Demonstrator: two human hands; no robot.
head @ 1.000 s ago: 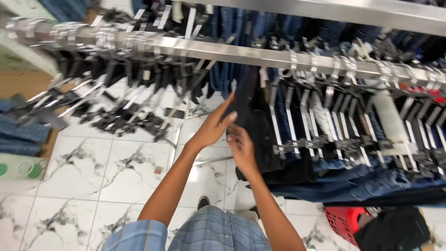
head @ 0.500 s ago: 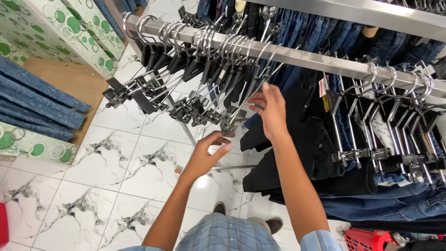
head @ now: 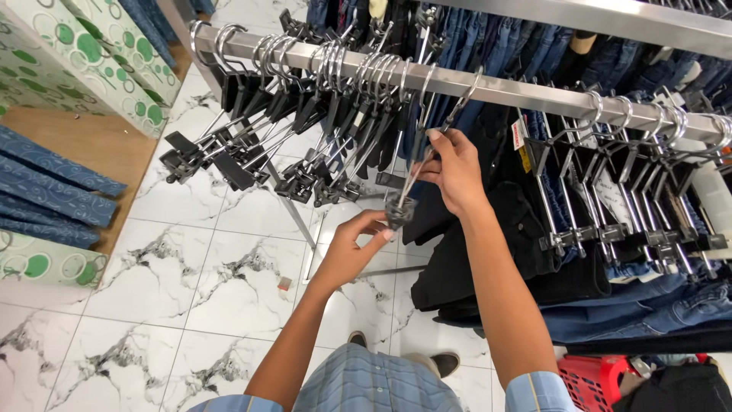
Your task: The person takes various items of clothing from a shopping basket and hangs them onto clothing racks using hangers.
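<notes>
Folded blue jeans (head: 53, 191) lie stacked on a wooden shelf at far left, above a white marble-patterned floor (head: 191, 282). A bunch of empty black clip hangers (head: 259, 145) dangles from a steel rail (head: 488, 88) that runs across the scene. At centre, the left hand (head: 352, 248) pinches the lower clip of a single hanger (head: 415, 179) between thumb and fingertips, while the right hand (head: 456, 172), fingers curled, grips that hanger's metal stem just below its hook on the rail. Black trousers (head: 488, 252) hang just right of it, then blue jeans (head: 648, 305). A red basket (head: 602, 378) sits on the floor at lower right.
</notes>
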